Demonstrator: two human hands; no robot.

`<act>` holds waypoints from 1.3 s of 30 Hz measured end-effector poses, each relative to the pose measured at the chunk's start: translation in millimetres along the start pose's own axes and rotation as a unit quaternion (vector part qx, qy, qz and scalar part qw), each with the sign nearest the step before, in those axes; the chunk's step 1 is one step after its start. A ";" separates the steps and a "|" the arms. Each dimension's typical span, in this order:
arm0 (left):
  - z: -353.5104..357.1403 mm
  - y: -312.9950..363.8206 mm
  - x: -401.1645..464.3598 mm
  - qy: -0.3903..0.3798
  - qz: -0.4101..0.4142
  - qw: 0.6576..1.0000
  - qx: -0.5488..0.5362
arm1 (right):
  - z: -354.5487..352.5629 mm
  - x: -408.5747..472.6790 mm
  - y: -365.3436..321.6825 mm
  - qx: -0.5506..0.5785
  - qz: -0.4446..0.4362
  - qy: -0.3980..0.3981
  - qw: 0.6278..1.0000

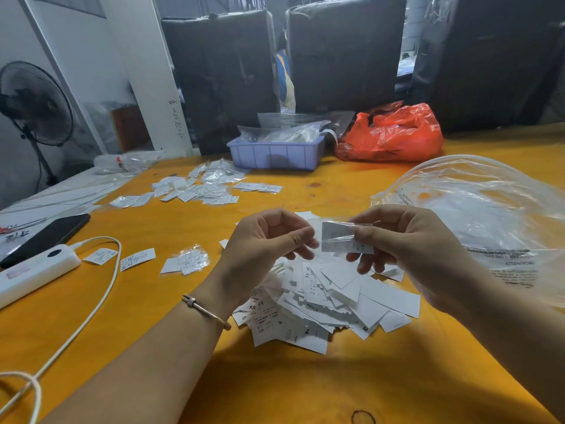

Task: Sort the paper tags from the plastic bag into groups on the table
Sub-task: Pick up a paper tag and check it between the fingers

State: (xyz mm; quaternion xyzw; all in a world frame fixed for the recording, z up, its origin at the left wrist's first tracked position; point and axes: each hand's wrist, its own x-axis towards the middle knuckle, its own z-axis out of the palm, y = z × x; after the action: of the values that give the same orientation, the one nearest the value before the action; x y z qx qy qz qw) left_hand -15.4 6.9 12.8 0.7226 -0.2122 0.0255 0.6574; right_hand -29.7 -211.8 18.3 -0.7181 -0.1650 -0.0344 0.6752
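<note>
A white printed paper tag [342,238], sleeved in clear film, is pinched by the right hand [406,243] above a loose tag pile [330,298]; the left hand's [266,240] fingers are curled, apparently pinching the film. An orange bench [305,377] is seen before dark wrapped bales [220,75].

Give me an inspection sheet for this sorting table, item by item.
Surface: orange table, a dark ring mark at the near edge.
Job's things: loose tag pile under the hands; sorted groups farther back; large clear bag at right.
Clutter: blue tray, red bag, phone.
Grippers: left hand and right hand pinch one small sleeved tag.
Cables: power strip with white cord.
Surroundings: fan, wrapped dark bundles.
</note>
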 end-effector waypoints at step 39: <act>-7.8 -3.8 3.0 0.018 -0.039 0.994 -0.104 | -6.3 -0.8 -5.4 0.050 -0.048 0.076 0.995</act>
State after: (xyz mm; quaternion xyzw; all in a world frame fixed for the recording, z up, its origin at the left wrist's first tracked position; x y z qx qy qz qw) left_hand -9.5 13.8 11.2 0.6572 -0.1731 -0.0095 0.7336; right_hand -30.9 -217.9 23.8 -0.6700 -0.1495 -0.1130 0.7183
